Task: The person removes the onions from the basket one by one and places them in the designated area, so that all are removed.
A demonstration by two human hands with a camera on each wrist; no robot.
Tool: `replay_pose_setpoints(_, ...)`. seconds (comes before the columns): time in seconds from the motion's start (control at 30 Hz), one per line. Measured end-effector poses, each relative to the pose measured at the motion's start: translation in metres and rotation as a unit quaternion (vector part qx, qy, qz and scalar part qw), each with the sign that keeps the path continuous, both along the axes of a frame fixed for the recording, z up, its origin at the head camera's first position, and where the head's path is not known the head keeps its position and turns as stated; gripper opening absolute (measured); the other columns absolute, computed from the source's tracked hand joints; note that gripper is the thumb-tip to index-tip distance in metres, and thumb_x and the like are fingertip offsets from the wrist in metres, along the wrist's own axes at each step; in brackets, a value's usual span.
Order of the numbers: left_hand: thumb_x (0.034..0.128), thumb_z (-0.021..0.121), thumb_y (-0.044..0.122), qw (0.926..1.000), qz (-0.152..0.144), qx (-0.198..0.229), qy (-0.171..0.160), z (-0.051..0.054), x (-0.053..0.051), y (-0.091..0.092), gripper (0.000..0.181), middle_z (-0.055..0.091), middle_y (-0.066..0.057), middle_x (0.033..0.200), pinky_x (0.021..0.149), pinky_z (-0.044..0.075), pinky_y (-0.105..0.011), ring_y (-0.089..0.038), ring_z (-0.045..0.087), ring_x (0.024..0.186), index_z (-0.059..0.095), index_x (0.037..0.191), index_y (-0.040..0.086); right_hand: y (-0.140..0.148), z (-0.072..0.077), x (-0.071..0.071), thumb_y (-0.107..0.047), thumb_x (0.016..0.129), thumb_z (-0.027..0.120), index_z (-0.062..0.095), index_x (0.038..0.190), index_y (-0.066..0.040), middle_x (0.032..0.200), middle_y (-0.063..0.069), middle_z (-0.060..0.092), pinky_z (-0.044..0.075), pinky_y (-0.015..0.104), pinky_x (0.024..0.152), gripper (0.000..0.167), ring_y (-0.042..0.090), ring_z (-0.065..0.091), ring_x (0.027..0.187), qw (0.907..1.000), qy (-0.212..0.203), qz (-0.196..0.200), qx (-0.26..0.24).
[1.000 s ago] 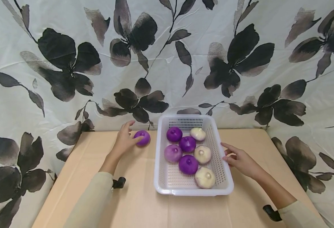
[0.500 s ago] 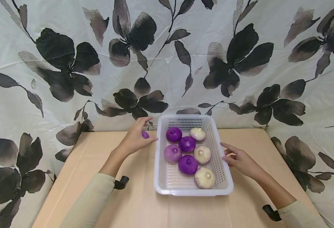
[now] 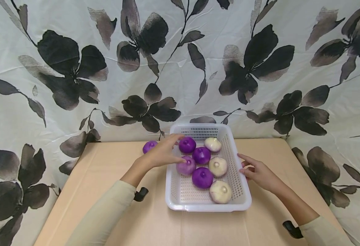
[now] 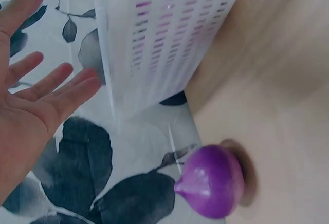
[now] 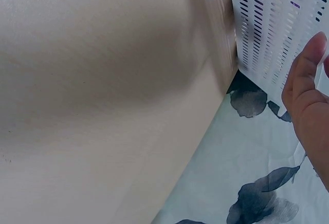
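Basket [image 3: 209, 207] mid-surface [image 3: 272, 149], long axis running near to far. Left hand [image 3: 163, 150] spread over its left rim; right hand [image 3: 260, 175] at right rim (pinching or not, can't tell). Loose onion [image 3: 149, 146] left of basket, tip up.

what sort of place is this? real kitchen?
Probably not a kitchen; looks more like a makeshift recording corner. A floral cloth fills the background right behind a plain tabletop, and the only goods in view are onions, most in a white basket.
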State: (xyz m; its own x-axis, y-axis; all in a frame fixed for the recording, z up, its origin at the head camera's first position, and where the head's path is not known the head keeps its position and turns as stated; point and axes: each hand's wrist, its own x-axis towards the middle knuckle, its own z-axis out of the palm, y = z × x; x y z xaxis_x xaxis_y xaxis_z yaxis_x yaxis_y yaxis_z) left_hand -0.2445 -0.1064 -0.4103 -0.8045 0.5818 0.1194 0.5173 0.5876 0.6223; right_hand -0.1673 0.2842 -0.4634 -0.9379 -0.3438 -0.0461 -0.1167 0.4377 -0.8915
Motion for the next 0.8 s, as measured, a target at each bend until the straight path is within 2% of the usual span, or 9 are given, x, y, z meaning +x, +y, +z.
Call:
replay_pose_setpoints(0.17, 0.0746, 0.092, 0.03, 0.999, -0.031, -0.023, -0.021, -0.006, -0.003, 0.018, 0.087, 0.055, -0.014, 0.148, 0.121, 0.039, -0.044, -0.03, 0.05, 0.141, 0.05, 0.146, 0.004, -0.001, 0.001, 0.002, 0.002, 0.1, 0.06, 0.032, 0.155, 0.011, 0.114, 0.028, 0.056, 0.061, 0.031, 0.068, 0.062, 0.009, 0.066, 0.085, 1.0, -0.003, -0.002, -0.003)
replay_pose_setpoints(0.27, 0.0729, 0.091, 0.025, 0.997, -0.061, -0.03, -0.037, -0.01, -0.006, 0.027, 0.083, 0.058, -0.019, 0.142, 0.119, 0.04, -0.043, -0.032, 0.052, 0.136, 0.051, 0.141, 0.001, -0.002, 0.002, 0.002, 0.001, 0.1, 0.061, 0.032, 0.154, 0.012, 0.114, 0.028, 0.057, 0.061, 0.031, 0.067, 0.062, 0.009, 0.066, 0.085, 1.0, -0.003, -0.002, -0.007)
replay_pose_setpoints(0.37, 0.0716, 0.092, 0.025, 0.9943, -0.08, -0.053, -0.045, -0.014, -0.009, 0.033, 0.082, 0.059, -0.018, 0.137, 0.117, 0.042, -0.042, -0.031, 0.055, 0.132, 0.052, 0.139, 0.001, -0.003, 0.003, 0.002, 0.001, 0.1, 0.061, 0.032, 0.154, 0.012, 0.114, 0.028, 0.057, 0.061, 0.032, 0.067, 0.062, 0.009, 0.066, 0.085, 1.0, -0.002, -0.002, -0.008)
replay_pose_setpoints(0.5, 0.0701, 0.093, 0.028, 0.9908, -0.089, -0.087, -0.053, -0.02, -0.013, 0.036, 0.083, 0.06, -0.016, 0.138, 0.117, 0.043, -0.041, -0.029, 0.056, 0.132, 0.054, 0.139, 0.002, -0.003, 0.003, 0.001, 0.002, 0.1, 0.06, 0.032, 0.154, 0.012, 0.114, 0.028, 0.057, 0.061, 0.033, 0.067, 0.062, 0.007, 0.066, 0.084, 1.0, 0.0, -0.002, -0.007)
replay_pose_setpoints(0.63, 0.0688, 0.094, 0.027, 0.9886, -0.093, -0.102, -0.061, -0.024, -0.015, 0.038, 0.081, 0.062, -0.017, 0.135, 0.113, 0.045, -0.042, -0.031, 0.058, 0.128, 0.056, 0.136, 0.002, -0.001, 0.002, 0.001, 0.002, 0.1, 0.06, 0.032, 0.155, 0.011, 0.115, 0.029, 0.056, 0.061, 0.031, 0.068, 0.062, 0.007, 0.066, 0.085, 1.0, -0.005, -0.005, -0.004)
replay_pose_setpoints(0.8, 0.0665, 0.095, 0.031, 0.9846, -0.083, -0.15, -0.036, -0.03, -0.017, 0.042, 0.076, 0.067, -0.01, 0.126, 0.103, 0.051, -0.037, -0.022, 0.062, 0.114, 0.061, 0.131, 0.008, -0.001, 0.002, 0.001, 0.001, 0.1, 0.061, 0.032, 0.156, 0.01, 0.116, 0.029, 0.056, 0.061, 0.029, 0.069, 0.063, 0.009, 0.066, 0.086, 0.9999, -0.012, -0.007, -0.005)
